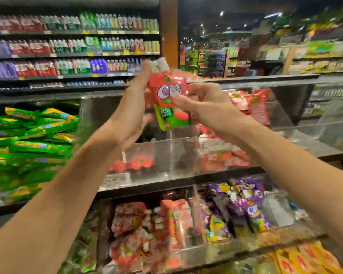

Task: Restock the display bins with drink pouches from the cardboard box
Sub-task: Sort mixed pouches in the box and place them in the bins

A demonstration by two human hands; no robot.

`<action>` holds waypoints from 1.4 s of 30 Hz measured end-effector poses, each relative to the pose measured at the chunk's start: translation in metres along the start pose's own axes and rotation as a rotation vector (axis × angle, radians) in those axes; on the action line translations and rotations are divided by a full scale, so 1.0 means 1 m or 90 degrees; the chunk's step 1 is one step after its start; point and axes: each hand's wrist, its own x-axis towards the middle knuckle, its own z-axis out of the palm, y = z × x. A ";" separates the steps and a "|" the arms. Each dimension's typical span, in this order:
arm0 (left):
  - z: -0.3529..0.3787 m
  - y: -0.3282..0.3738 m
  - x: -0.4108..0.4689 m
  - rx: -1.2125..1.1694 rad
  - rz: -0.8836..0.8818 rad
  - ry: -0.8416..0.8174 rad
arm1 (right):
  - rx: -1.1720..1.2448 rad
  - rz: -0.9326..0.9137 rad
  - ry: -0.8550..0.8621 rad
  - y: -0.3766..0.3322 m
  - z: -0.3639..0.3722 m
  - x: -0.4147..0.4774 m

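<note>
You held red drink pouch (pixel 169 103) above clear bin (pixel 182 155): R hand (pixel 206 105) pinched its side, L hand (pixel 133 103) pressed flat. Prob soft, slick; take by seams.

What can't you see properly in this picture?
Head view:
- Cardboard box: outside the frame.
- How many red pouches the left hand and right hand hold: the front one covers the rest.
- Price tag on the clear bin: digits smeared by blur.
- Bottles on far shelves: too small to read.
</note>
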 end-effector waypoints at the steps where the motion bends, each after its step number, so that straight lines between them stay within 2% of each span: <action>1: 0.019 -0.007 -0.006 0.029 -0.013 0.014 | -0.011 -0.005 0.003 0.002 -0.018 -0.012; 7: 0.159 -0.059 -0.026 0.121 0.020 0.057 | -0.043 -0.012 -0.012 0.039 -0.147 -0.092; 12: 0.277 -0.083 -0.027 0.104 -0.064 0.012 | -0.035 0.043 0.034 0.058 -0.258 -0.143; 16: 0.337 -0.083 -0.014 0.084 -0.097 0.004 | -0.047 0.105 0.037 0.048 -0.319 -0.152; 21: 0.366 -0.094 0.015 0.247 -0.071 0.023 | -0.053 0.109 0.112 0.052 -0.357 -0.144; 25: 0.381 -0.096 0.038 0.137 -0.124 -0.025 | -0.104 0.108 0.133 0.052 -0.383 -0.126; 28: 0.388 -0.096 0.065 0.147 -0.107 -0.053 | -0.167 0.089 0.132 0.049 -0.406 -0.100; 32: 0.397 -0.092 0.110 0.264 -0.042 0.012 | -0.257 0.075 0.100 0.051 -0.433 -0.049; 35: 0.405 -0.096 0.136 0.320 -0.040 0.052 | -0.273 0.111 0.064 0.067 -0.445 -0.015; 39: 0.422 -0.112 0.154 0.439 -0.138 0.019 | -0.286 0.205 -0.009 0.101 -0.458 0.015; 42: 0.430 -0.122 0.170 0.415 -0.233 0.069 | -0.289 0.293 -0.093 0.106 -0.468 0.032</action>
